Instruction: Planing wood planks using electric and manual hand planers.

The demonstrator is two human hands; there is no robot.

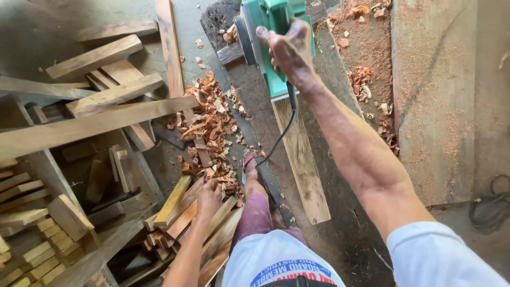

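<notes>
Green electric planer [271,37] at top centre of the head view, sitting on a pale wooden plank [303,159] that runs lengthwise down a dark, worn workbench [340,106]. Right hand [289,50] wrapped over the planer's handle, fingers closed around it, arm stretched forward at full reach. Black power cord [281,133] trailing from the planer's rear, looping down across the bench edge toward the raised knee and foot [249,165] near the bench side. Left hand [209,197] down low at left, resting on a loose stack of short wood strips [186,218] leaning beside the leg; fingers curled over the top pieces, but cannot tell whether actually gripping one or just pressing on them. Reddish wood shavings [210,127] heaped on the floor just left of the bench, between it and the lumber. More shavings [364,79] and sawdust scattered along the bench's right edge and at its far end. Rough boards and offcuts [106,90] piled crosswise at upper left, some overlapping a long plank [90,127] lying diagonally. Small cut blocks [32,250] stacked in rows at lower left. Concrete slab [435,95] dusted with sawdust along the right. Dark coiled cable [491,207] on the ground at far right, well apart from the bench.
</notes>
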